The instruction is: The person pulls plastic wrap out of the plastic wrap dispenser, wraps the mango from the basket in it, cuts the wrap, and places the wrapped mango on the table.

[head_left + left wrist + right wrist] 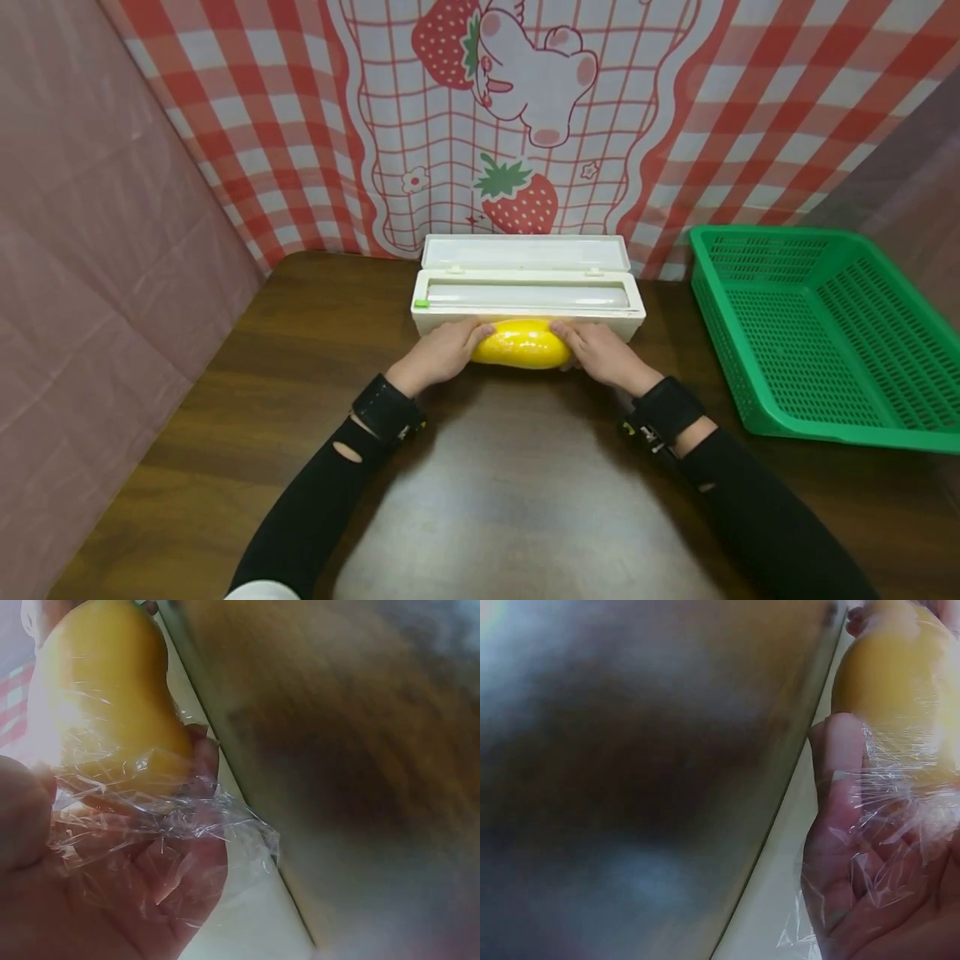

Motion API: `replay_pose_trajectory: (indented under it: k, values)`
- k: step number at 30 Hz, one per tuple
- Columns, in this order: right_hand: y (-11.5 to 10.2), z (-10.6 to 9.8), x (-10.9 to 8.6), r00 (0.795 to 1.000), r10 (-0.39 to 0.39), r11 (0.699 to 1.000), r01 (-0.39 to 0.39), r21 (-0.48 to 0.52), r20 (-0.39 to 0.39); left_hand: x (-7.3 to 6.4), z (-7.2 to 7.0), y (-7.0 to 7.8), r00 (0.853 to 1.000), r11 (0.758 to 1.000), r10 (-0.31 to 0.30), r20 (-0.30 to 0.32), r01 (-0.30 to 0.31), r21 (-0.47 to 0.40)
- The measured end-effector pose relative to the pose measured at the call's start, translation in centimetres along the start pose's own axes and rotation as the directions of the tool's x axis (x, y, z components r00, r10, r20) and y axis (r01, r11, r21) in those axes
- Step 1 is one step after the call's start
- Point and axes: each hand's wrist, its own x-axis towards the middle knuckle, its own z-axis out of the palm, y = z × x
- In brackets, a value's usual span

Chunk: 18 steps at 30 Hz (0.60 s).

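Observation:
A smooth, oblong yellow fruit (522, 343) is held level between both hands, just in front of the white plastic wrap dispenser (528, 315). Clear plastic wrap (172, 814) covers the fruit, its loose ends bunched at the palms. On one end, my left hand (444, 350) grips with the thumb on top and fingers underneath. The other end is gripped the same way by my right hand (600, 350). Crumpled wrap (900, 817) also spreads over the right fingers. The dispenser's lid (525, 252) stands raised, showing the roll (525, 295) inside and a green slider (422, 304) at the left.
A green plastic basket (738, 367) stands at the right of the brown wooden table (300, 333). Behind the dispenser hangs a red and white checked cloth (300, 125) with strawberry prints. Pink fabric (90, 250) borders the left side.

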Motion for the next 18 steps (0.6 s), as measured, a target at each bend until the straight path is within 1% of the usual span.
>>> replay_pose_trajectory:
  k: [7,10,14,18]
  values:
    - [-0.11,-0.09,0.25,0.997,0.056,0.994,-0.060,0.095,0.045,0.30,-0.19,0.21,0.998,0.999,-0.032,0.051,0.032,-0.015]
    - [-0.10,-0.08,0.37,0.995,0.077,0.992,-0.082,0.098,0.061,0.39,-0.20,0.21,0.997,0.999,-0.042,0.068,0.043,-0.022]
    - [-0.09,-0.13,0.60,0.992,0.094,0.991,-0.102,0.089,0.090,0.51,-0.04,0.18,0.995,0.997,-0.066,0.069,0.068,-0.028]
    - [0.02,-0.40,0.77,0.983,0.115,0.981,-0.136,0.142,0.143,0.54,0.08,0.28,0.994,0.994,-0.094,0.063,0.097,-0.041]
